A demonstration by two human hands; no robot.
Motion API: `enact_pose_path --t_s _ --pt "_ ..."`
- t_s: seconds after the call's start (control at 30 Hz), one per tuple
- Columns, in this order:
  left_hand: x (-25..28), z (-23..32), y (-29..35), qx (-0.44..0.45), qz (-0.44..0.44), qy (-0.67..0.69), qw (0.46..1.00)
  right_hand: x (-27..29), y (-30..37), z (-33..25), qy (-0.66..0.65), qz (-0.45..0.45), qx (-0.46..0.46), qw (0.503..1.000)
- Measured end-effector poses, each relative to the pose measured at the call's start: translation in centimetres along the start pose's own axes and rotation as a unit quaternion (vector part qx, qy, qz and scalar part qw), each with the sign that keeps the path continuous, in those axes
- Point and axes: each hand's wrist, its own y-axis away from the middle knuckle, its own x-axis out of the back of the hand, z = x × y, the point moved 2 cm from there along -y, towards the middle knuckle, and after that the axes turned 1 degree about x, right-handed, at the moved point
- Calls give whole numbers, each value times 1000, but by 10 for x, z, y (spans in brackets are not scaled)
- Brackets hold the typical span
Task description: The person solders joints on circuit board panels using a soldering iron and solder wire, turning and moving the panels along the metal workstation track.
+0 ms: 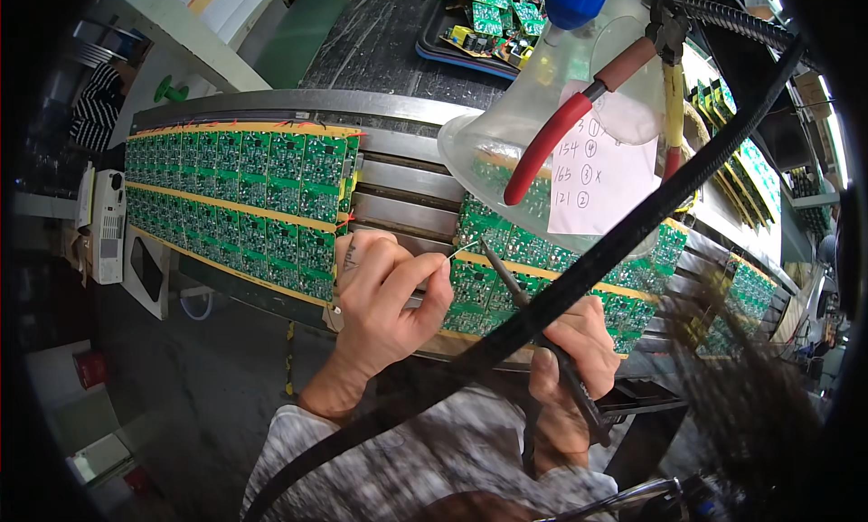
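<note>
My left hand (384,291) pinches a thin, pale piece of wire (467,246) between thumb and forefinger. Its far end points at the tip of the dark tweezers (506,276) in my right hand (579,346). Only a small gap shows between the wire and the tweezers' tip. Both hands hover over the near-left end of a green circuit board panel (475,291) on the metal rails. Part of the tweezers and of my right hand is hidden behind a black cable (493,341) crossing the view.
More board panels (271,174) stand to the left on the rails (407,183). A translucent hood (488,147) with a handwritten note (601,192) hangs over the panel. Red-handled pliers (542,147) dangle before it. Behind, a dark tray (434,47) holds loose boards.
</note>
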Motion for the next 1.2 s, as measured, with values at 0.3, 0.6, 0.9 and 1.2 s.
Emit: enact_pose_path --t_s 0.3,0.6,0.9,1.2 --pt "0 0 1 -8 2 -12 1000 6 9 -1 2 18 -1 1000" --pt "-2 4 14 -15 -8 10 1000 21 27 -4 -21 76 -34 996" --pt "7 15 34 -9 -28 -13 999 28 53 -7 -45 60 -33 997" --pt "7 17 48 -18 -15 10 1000 28 66 -12 -59 49 -11 997"
